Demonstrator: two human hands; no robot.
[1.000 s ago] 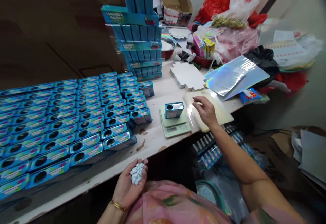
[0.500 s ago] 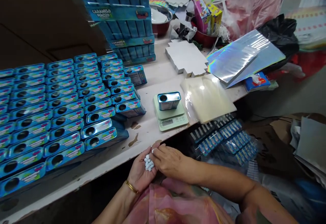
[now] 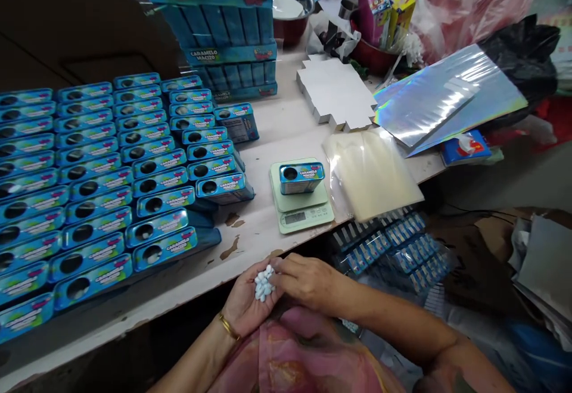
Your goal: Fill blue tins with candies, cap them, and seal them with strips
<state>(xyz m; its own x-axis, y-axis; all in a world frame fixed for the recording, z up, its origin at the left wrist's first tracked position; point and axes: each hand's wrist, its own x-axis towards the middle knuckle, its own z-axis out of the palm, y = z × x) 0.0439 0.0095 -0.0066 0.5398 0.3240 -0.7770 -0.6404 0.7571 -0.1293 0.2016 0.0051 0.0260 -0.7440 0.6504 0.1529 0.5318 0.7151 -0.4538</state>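
My left hand (image 3: 245,305) is palm up and cupped around a small heap of pale blue-white candies (image 3: 263,286). My right hand (image 3: 308,280) reaches over from the side, its bent fingers at the edge of the heap; what sits between the fingertips is hidden. Beyond both hands, a pale green kitchen scale (image 3: 308,219) stands near the table's edge. On its plate is a blue candy tin (image 3: 301,177) with a dark round hole in the top. The scale's display is lit too faintly to read.
Rows of similar blue tins (image 3: 98,226) fill the left of the table (image 3: 268,137), some showing pale contents. Stacked display packs (image 3: 232,53) rise behind them. To the right lie clear plastic sheets (image 3: 375,172), a white cardboard piece (image 3: 337,92) and shiny holographic sheets (image 3: 451,101).
The view has shifted a little, so the tins appear further left. My right fingers have moved slightly off the heap, leaving more candies visible in my left palm.
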